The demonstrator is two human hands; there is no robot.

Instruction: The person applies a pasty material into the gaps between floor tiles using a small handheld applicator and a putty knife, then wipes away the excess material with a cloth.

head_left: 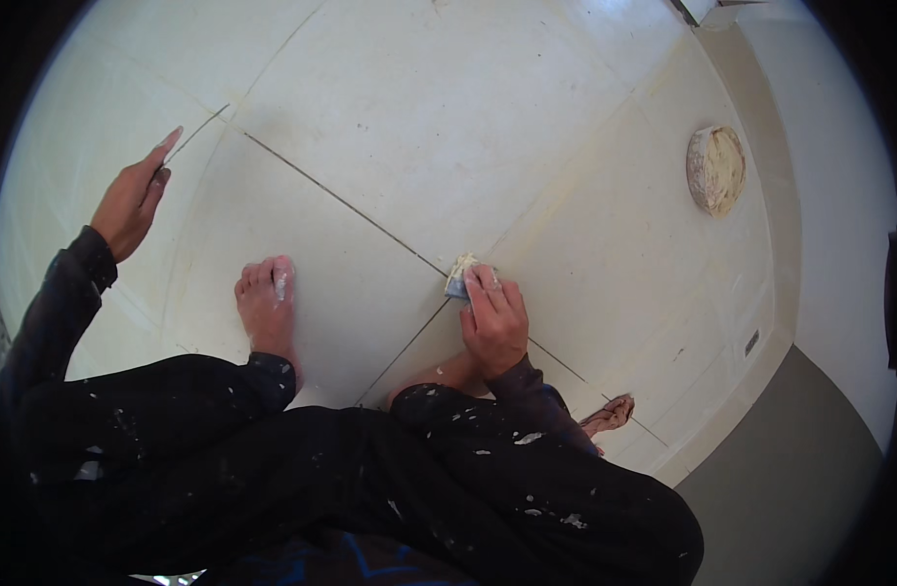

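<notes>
My left hand (134,195) is at the tiled floor on the left, fingers stretched along a dark joint line, with nothing visible in them. My right hand (494,327) grips a small blue-grey spreader (457,287) smeared with cream paste, held at a crossing of dark joints between the white tiles (409,127). A round container (716,169) of cream paste stands on the floor at the right, its rim crusted.
My bare feet and paint-spattered dark trousers fill the lower view. A crumpled brown rag (615,415) lies right of my right hand. A beige raised edge (776,293), a white surface beyond it and a grey surface (781,459) border the tiles on the right.
</notes>
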